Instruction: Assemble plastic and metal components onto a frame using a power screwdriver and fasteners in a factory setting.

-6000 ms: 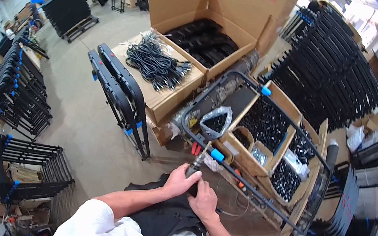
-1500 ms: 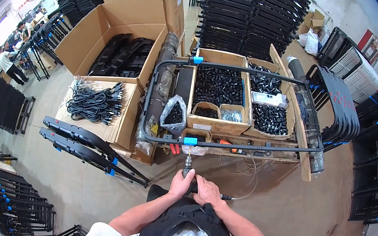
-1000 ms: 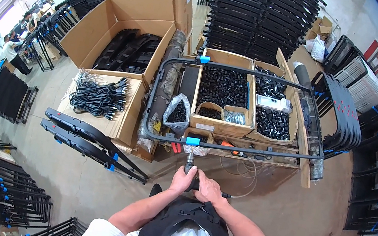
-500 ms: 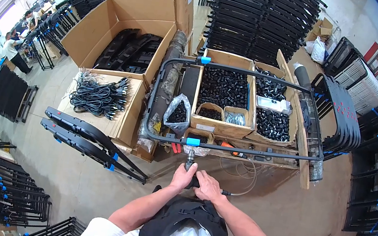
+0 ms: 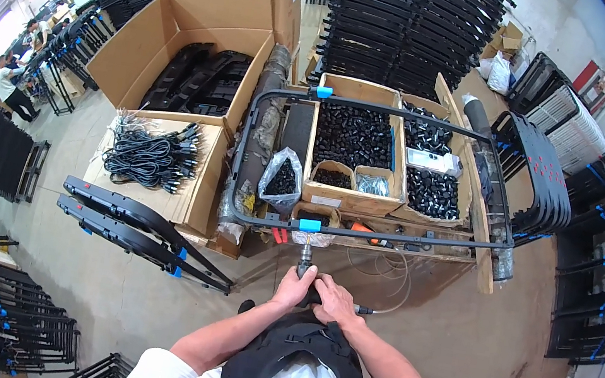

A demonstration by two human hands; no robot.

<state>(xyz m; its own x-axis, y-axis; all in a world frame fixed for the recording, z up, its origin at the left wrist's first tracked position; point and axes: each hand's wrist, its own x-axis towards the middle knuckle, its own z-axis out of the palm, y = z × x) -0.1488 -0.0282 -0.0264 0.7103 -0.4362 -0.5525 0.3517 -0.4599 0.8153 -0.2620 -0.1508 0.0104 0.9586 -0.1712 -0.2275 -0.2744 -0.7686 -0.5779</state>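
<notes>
A power drill [image 5: 306, 254] with a metal chuck points away from me, its slim bit meeting or almost meeting the blue clip [image 5: 309, 225] on the near rail of a black tubular frame [image 5: 412, 239]. Around the front of the drill body wraps my left hand [image 5: 293, 286], thumb on top. My right hand [image 5: 333, 300] is closed around the grip, which it mostly hides. From the drill's right side a thin clear hose [image 5: 388, 308] runs off. The frame lies across two wrapped rollers, above the parts boxes; a second blue clip [image 5: 324, 92] sits on its far rail.
Under the frame stand a wooden box [image 5: 357, 138] of small black parts and a bag [image 5: 283, 186] of more. Bundled black cables [image 5: 151, 155] lie on cardboard at left, beside an open carton [image 5: 126, 57]. Folded black frames [image 5: 127, 214] lean nearby; stacked frames [image 5: 413, 26] rise behind.
The view has shifted a little, so the surroundings sit further left. More of the bit shows between chuck and blue clip. Both hands keep their hold on the drill.
</notes>
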